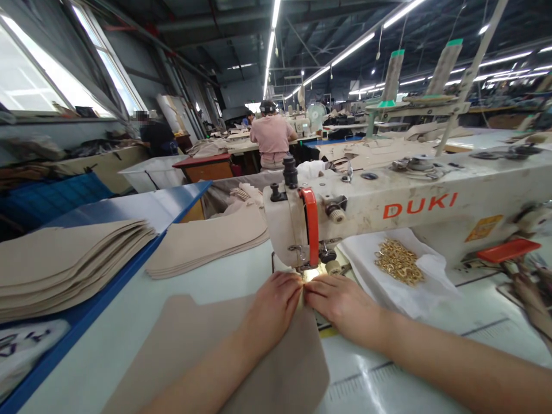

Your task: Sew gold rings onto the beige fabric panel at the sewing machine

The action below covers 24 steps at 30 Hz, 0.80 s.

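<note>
A large beige fabric piece lies on the pale table under my forearms, with its edge at the needle area of the white sewing machine. My left hand presses on that piece just left of the needle, fingers together. Right beside the needle, my right hand has its fingers bunched, its fingertips nearly meeting those of the left. Whatever lies between the right fingertips is too small to make out. The needle and presser foot are mostly hidden behind the fingers, near a bright lamp glow.
Gold metal rings lie on white cloth right of the machine head. Stacked beige pieces sit at left and behind the left hand. Thread cones stand at upper right. A person in pink sits ahead.
</note>
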Motion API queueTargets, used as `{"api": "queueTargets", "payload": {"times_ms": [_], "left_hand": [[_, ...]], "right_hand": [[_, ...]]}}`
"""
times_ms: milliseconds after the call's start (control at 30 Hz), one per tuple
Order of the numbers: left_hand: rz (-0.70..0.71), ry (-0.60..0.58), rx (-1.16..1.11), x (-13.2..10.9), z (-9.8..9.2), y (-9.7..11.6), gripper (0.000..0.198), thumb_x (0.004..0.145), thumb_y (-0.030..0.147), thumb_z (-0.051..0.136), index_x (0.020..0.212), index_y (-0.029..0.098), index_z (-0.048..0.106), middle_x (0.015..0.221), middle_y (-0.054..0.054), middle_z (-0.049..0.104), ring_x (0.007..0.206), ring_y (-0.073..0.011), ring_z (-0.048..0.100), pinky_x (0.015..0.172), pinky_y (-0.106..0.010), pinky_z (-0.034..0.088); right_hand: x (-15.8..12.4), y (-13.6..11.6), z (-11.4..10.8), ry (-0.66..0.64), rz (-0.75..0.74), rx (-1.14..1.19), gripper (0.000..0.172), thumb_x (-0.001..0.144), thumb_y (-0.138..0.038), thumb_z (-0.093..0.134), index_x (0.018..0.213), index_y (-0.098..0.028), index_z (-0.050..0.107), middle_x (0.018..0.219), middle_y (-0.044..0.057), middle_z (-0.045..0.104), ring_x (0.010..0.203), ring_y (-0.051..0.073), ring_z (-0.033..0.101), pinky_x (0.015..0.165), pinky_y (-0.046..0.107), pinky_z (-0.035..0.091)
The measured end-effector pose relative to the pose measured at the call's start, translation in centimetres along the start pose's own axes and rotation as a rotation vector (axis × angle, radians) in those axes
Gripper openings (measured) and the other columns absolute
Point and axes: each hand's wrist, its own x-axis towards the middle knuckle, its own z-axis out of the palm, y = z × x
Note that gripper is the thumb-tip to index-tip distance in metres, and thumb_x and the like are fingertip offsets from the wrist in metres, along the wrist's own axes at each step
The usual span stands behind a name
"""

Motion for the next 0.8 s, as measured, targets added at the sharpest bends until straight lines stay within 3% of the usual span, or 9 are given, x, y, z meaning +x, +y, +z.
{"api": "queueTargets", "payload": {"times_ms": [367, 800], "left_hand": [[-0.001, 0.002, -0.049, 0.25, 0.24, -0.76, 0.019, 0.091, 0.017, 0.046, 0.089, 0.017, 0.065, 0.090, -0.006, 0.069, 0.085, -0.0180, 0.062, 0.081, -0.034, 0.053], [0.002, 0.007, -0.032, 0.20, 0.12, -0.71, 0.020, 0.091, 0.017, 0.047, 0.089, 0.017, 0.067, 0.089, -0.006, 0.070, 0.085, -0.0177, 0.063, 0.080, -0.034, 0.054]], "right_hand": [[0.20, 0.10, 0.09, -0.029, 0.035, -0.017, 0.010, 0.088, -0.012, 0.057, 0.098, -0.011, 0.059, 0.107, 0.010, 0.060, 0.097, 0.022, 0.055, 0.078, 0.033, 0.047], [0.50, -0.21, -0.28, -0.045, 0.059, -0.038, 0.008, 0.088, -0.013, 0.060, 0.096, -0.012, 0.061, 0.105, 0.008, 0.061, 0.098, 0.022, 0.055, 0.079, 0.034, 0.046]]}}
